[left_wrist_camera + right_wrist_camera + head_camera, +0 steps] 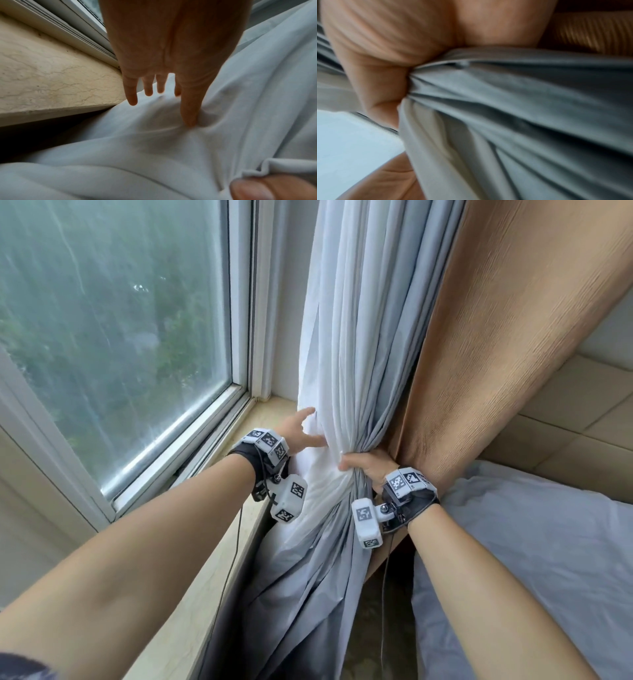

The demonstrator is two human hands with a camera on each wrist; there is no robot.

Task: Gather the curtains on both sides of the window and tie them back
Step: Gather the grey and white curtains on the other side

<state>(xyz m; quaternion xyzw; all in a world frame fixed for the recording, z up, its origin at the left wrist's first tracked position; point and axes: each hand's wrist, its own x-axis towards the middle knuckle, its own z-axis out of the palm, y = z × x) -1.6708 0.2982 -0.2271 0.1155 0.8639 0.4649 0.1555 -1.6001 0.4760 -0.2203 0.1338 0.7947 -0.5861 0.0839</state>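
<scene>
At the right edge of the window, the right hand (368, 467) clamps the grey curtain (380, 392) into a bunch. The left hand (301, 429), fingers straight, presses the white sheer (329, 350). Risk: unclamped sheer folds may slip loose before tying.

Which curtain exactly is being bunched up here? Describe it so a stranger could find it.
Start at the window and go right past its frame. The first fabric hanging there is the pale white-grey curtain, which the right hand grips into a bunch while the left hand presses its folds. Unlike the ribbed tan curtain beside it, it is smooth and light.
</scene>
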